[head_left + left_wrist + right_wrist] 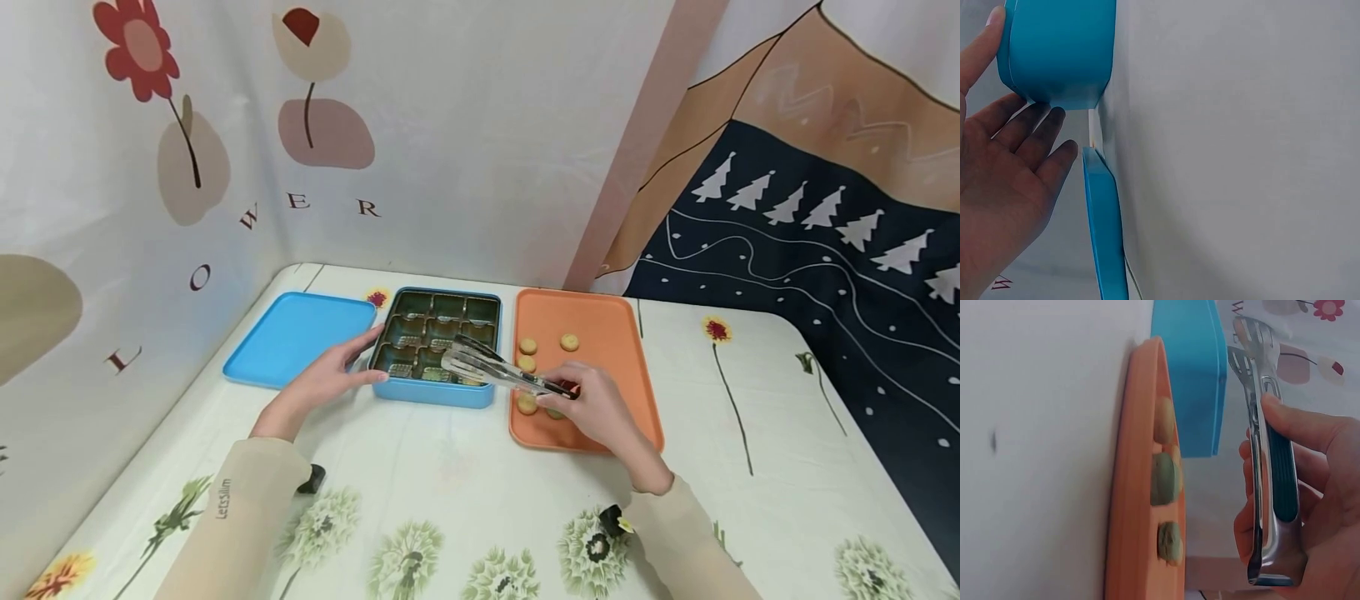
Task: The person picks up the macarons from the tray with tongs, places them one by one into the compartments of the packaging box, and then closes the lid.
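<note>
A blue box [435,395] with a dark divided insert [447,308] stands mid-table. My left hand [330,375] rests against its near left corner, thumb at the front and fingers along the side. In the left wrist view, that hand's fingers are relaxed beside the box [1063,53]. My right hand [592,400] grips metal tongs [487,364] with dark handles, their tips above the box's front cells. The tong tips [1254,347] look parted and bare in the right wrist view. Small round yellow cookies [569,342] and green cookies [1165,479] lie on an orange tray [600,325].
A blue lid [296,333] lies on the table left of the box. The orange tray stands right of it. A flower-print cloth [420,500] covers the table, and printed curtains [480,150] hang behind and to the left.
</note>
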Available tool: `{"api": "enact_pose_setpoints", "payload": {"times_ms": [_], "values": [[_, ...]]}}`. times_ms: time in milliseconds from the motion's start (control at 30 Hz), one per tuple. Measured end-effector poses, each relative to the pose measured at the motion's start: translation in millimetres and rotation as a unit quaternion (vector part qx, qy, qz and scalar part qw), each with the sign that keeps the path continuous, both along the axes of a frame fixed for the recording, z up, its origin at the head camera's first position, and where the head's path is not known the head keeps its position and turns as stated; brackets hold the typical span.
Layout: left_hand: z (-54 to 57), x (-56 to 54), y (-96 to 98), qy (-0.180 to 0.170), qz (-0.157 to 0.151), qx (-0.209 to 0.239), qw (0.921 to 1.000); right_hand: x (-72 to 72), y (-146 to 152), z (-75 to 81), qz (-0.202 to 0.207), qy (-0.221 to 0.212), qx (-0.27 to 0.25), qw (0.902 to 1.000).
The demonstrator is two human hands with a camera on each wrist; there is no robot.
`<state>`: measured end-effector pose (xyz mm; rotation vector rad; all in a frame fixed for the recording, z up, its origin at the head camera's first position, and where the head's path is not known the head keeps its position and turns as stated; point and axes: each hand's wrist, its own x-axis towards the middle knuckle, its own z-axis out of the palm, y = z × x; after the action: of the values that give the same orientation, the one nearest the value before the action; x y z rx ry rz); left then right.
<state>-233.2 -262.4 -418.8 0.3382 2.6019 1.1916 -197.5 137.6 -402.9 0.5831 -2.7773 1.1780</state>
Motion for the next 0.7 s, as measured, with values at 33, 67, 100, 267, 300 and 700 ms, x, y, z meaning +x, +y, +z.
{"api": "enact_pose_setpoints", "payload": {"times_ms": [33,67,100,267,300,700], "values": [[0.1,-0.1,0.0,0.001,0.0,0.0,1.0,0.4,1,0.9,0.0,-0.003,-0.002,1.0],[0.2,-0.1,0.0,0.001,-0.001,0.0,1.0,0.8,3,1.5,0.0,-0.005,-0.004,1.0],[0.2,-0.2,-0.1,0.002,-0.001,-0.001,1.0,1.2,5,2.0,0.0,-0.007,-0.006,1.0],[-0.4,-0.7,0.0,0.005,-0.003,-0.005,1.0,3.5,15,3.1,-0.001,-0.004,-0.011,0.9999],[-0.5,-0.7,0.1,0.005,-0.002,-0.006,1.0,4.1,17,3.2,-0.001,-0.002,-0.014,0.9999],[0.8,1.9,0.4,0.005,-0.003,-0.005,1.0,13.7,41,0.4,-0.018,-0.007,-0.032,0.9993]]}}
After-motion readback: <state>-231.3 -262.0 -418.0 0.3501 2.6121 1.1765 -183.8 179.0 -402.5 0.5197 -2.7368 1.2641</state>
